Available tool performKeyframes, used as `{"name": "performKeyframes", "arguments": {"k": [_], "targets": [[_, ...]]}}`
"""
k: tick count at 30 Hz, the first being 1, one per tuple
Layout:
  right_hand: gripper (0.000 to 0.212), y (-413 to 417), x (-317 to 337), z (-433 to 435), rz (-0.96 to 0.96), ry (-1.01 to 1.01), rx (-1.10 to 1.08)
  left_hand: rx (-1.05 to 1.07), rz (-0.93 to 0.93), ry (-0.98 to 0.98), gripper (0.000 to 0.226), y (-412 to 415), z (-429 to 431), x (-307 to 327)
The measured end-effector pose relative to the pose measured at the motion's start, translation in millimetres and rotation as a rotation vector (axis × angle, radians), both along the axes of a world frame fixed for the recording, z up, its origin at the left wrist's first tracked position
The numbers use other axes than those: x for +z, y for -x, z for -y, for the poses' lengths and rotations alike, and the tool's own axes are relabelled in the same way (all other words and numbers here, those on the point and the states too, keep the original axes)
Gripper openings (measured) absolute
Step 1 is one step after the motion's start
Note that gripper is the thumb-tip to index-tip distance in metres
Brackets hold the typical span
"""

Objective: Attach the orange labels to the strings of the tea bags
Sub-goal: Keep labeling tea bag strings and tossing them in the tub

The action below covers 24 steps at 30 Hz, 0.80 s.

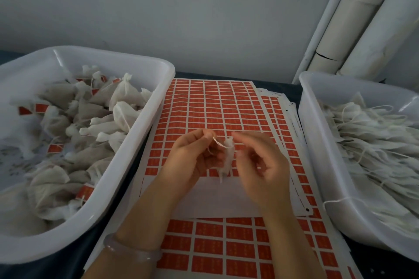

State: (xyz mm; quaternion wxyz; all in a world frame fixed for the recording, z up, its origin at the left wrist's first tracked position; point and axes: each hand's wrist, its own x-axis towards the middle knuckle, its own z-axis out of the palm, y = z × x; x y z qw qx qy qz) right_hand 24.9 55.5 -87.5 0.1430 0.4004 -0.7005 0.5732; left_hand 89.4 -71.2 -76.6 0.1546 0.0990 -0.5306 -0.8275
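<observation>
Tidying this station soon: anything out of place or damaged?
One white string dangles over the rim of the right white plastic tub. The stacked orange label sheets lie fanned askew. A pale cardboard tube behind shows a dark split.

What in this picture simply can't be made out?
1. The print on the sheet of orange labels: too small in the head view.
2. Whether the right hand pinches the small white tea bag: motion blur hides it.
3. The end of the thin white string: hidden where the left hand pinches it.
4. The outer sides of the right white plastic tub and left white plastic tub: cut off by the frame edges.
</observation>
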Motion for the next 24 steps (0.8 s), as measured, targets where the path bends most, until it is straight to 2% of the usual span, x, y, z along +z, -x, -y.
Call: {"name": "performKeyframes", "arguments": {"k": [5, 9, 12, 16, 21, 22, 24], "targets": [[0.025, -3, -3, 5, -0.155, -0.092, -0.008, -0.03, 0.024, 0.199, 0.019, 0, 0, -5], [0.024, 1, -7, 3, -0.183, -0.109, -0.064, -0.003, 0.066, 0.306, 0.031, 1, -2, -9], [0.017, 3, -9, 3, -0.197, -0.169, -0.125, -0.009, 0.021, 0.297, 0.038, -2, 0, -7], [0.016, 10, -8, -2, -0.101, -0.114, -0.186, -0.082, -0.027, 0.257, 0.028, -3, 3, -5], [0.014, 4, -9, 3, -0.151, -0.041, -0.197, -0.416, -0.167, 0.147, 0.026, -4, -1, -5], [0.012, 4, -8, 3, -0.136, -0.021, -0.202, -0.409, -0.189, 0.15, 0.023, -4, -1, -5], [0.014, 3, -6, 2, -0.045, 0.005, -0.199, -0.231, -0.195, 0.158, 0.019, -4, 0, -6]]}}
